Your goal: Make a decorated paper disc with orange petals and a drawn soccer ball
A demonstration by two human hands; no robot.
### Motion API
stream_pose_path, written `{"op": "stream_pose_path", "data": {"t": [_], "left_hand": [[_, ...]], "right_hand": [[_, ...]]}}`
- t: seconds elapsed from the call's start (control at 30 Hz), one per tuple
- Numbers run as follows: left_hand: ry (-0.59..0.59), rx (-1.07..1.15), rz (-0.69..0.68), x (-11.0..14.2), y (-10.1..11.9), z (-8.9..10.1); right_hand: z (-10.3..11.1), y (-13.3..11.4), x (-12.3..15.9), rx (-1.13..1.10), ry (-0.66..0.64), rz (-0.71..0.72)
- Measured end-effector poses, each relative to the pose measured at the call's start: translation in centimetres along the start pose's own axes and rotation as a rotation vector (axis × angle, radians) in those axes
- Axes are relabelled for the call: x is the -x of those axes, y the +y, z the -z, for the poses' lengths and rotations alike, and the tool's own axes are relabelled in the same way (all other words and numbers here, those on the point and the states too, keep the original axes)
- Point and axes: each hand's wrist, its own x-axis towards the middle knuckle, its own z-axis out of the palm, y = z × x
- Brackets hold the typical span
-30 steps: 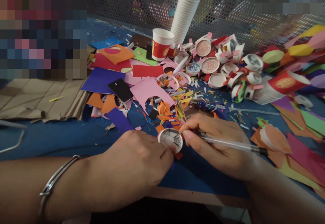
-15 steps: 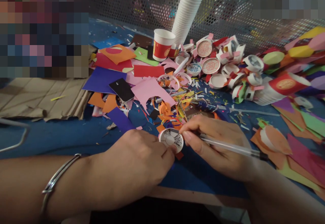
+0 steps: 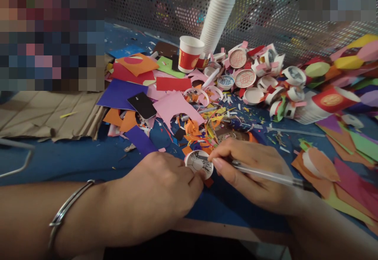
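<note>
My left hand (image 3: 159, 193) is closed on a small white paper cup bottom (image 3: 197, 166), steadying it from the left near the table's front edge. Black pen lines fan out around a ring on its round face. In my right hand (image 3: 251, 173) is a pen (image 3: 265, 171) with a clear barrel and a dark end. Its tip reaches the upper part of the drawn face. Orange and yellow paper scraps (image 3: 193, 128) lie just beyond the cup piece. A dark blue paper strip (image 3: 141, 140) is close to my left knuckles.
Tall stacked paper cups (image 3: 220, 16) lean at the perforated metal screen (image 3: 147, 8). Cut cup pieces (image 3: 245, 78) are heaped at back right, beside a tipped cup stack (image 3: 333, 100). Coloured paper (image 3: 124, 93), a black phone-like rectangle (image 3: 142, 105) and flattened cardboard (image 3: 50, 114) lie on the left.
The pen tip has shifted left, further onto the cup bottom's face, with my right hand moving only slightly. My left hand stays in place.
</note>
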Motion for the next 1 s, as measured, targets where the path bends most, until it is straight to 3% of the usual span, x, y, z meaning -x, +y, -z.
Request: {"op": "stream_pose_path", "data": {"t": [0.17,0.37,0.6,1.0], "left_hand": [[-0.027,-0.015,-0.002,-0.04,0.12,0.11],[0.013,-0.016,0.001,-0.2,0.02,-0.15],[-0.019,0.0,0.006,-0.25,0.19,0.1],[0.026,0.03,0.019,-0.28,0.24,0.24]], "right_hand": [[-0.16,0.17,0.09,0.011,0.058,0.045],[0.27,-0.44,-0.12,0.006,-0.03,0.025],[0.07,-0.33,-0.23,0.01,-0.004,0.041],[-0.13,-0.09,-0.06,0.002,0.0,0.053]]}}
